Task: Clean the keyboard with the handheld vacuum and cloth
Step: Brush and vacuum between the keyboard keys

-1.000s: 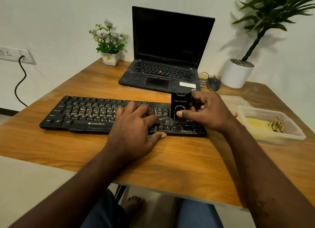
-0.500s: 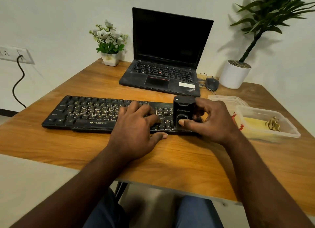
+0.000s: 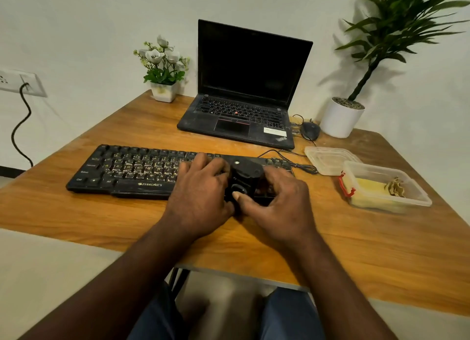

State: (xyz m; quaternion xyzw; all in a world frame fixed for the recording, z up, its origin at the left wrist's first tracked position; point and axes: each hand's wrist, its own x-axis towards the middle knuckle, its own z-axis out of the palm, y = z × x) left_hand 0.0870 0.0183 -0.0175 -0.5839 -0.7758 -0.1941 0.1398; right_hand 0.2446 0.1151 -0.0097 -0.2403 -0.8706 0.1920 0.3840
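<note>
Head view: right grip point(image 3: 282, 205) holds vacuum point(image 3: 245, 173); left grip point(image 3: 201, 194) rests on keyboard point(image 3: 132, 166).

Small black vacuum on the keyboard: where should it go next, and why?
Probably slide the small black handheld vacuum, gripped by the right hand, leftward along the black keyboard: pale specks show on the keys there. The left hand, resting on the middle keys, would need to shift.

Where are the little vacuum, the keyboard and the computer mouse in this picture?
handheld vacuum point(image 3: 244, 173), head view, on its black top casing.
keyboard point(image 3: 132, 184), head view, on the space bar by the logo.
mouse point(image 3: 310, 131), head view, on its dark back.
</note>
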